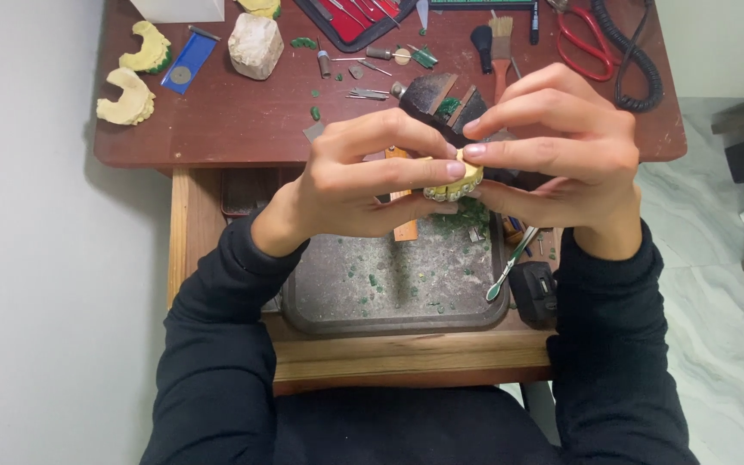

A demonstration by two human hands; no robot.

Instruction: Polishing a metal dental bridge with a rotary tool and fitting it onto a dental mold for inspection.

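Both hands meet over an open drawer and pinch a small yellow dental cast (456,183) with a row of pale teeth along its lower edge. My left hand (363,176) grips it from the left with thumb and fingers. From the right, my right hand (557,146) closes its fingertips on the same cast. Fingers hide most of the cast. Below the hands lies a dark metal tray (389,297) speckled with green wax chips.
A green-tipped metal instrument (510,265) leans on the tray's right rim beside a small black box (534,291). On the brown desk (243,120) lie yellow casts (135,82), a stone block (256,45), a brush (500,43), red-handled scissors (583,39) and a coiled black cord (635,60).
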